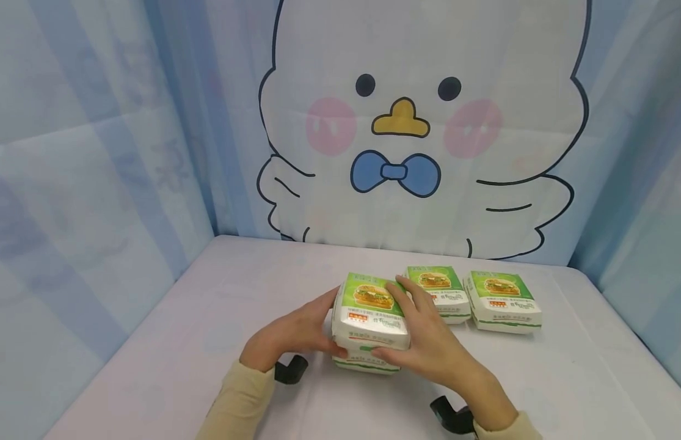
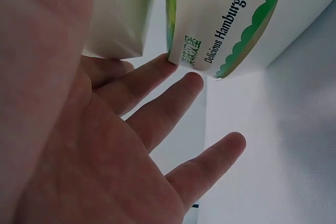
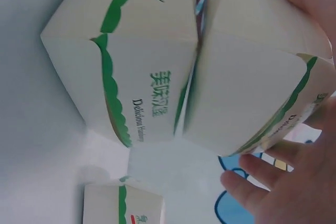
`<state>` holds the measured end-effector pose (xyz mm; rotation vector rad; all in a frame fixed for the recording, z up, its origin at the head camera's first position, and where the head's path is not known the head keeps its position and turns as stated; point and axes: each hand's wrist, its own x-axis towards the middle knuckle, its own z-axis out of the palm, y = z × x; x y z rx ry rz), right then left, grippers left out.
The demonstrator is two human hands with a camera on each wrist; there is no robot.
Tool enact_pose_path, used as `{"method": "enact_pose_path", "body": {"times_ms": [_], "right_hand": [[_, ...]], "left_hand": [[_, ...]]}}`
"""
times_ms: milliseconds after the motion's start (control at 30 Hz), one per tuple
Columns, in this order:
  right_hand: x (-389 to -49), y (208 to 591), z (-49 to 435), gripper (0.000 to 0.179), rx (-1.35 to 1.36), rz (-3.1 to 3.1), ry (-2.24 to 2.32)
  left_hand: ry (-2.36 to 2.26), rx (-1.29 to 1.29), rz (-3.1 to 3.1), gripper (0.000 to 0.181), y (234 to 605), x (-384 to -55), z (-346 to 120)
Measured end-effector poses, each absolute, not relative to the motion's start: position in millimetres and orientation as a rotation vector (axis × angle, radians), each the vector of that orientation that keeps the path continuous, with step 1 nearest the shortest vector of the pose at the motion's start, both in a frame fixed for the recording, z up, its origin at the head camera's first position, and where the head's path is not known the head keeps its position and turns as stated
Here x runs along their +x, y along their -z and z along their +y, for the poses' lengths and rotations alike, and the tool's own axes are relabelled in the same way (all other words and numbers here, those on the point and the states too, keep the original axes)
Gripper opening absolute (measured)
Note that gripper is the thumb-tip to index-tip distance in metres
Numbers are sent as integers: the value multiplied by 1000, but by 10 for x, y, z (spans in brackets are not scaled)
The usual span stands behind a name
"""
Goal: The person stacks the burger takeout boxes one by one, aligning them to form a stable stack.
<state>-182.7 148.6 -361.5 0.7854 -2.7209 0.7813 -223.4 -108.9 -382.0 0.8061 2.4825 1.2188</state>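
Note:
Between my two hands is a white and green hamburger box (image 1: 373, 324) with a burger picture on its lid, set over a second hamburger box (image 1: 367, 366) on the table. My left hand (image 1: 296, 333) holds the upper box from its left side, thumb low at the front. On the opposite side my right hand (image 1: 433, 342) grips it, fingers on the lid's right edge and thumb at the front. In the right wrist view the upper box (image 3: 247, 87) tilts against the lower box (image 3: 142, 72), a narrow wedge gap between them. Printed lettering shows on the lower box (image 2: 226, 24) in the left wrist view.
Two more hamburger boxes stand behind and right of my hands, a nearer-to-centre box (image 1: 444, 305) and a far-right box (image 1: 505, 305). The white-covered table (image 1: 170, 366) is enclosed by cloth curtains, with a cartoon bird backdrop (image 1: 417, 220) at the back.

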Motion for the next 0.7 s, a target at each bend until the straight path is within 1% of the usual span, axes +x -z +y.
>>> {"method": "enact_pose_path", "body": {"times_ms": [267, 500, 700], "right_hand": [[-1834, 3649, 1456, 101, 816, -2699, -742], [-1863, 3669, 1452, 104, 777, -2683, -686], [-1855, 3683, 1461, 107, 797, -2696, -678]], "left_hand": [[-1238, 866, 2451, 110, 3824, -2254, -1098], [-1214, 749, 2483, 123, 3815, -2220, -1101], [-1235, 760, 2467, 123, 3837, -2225, -1095]]}}
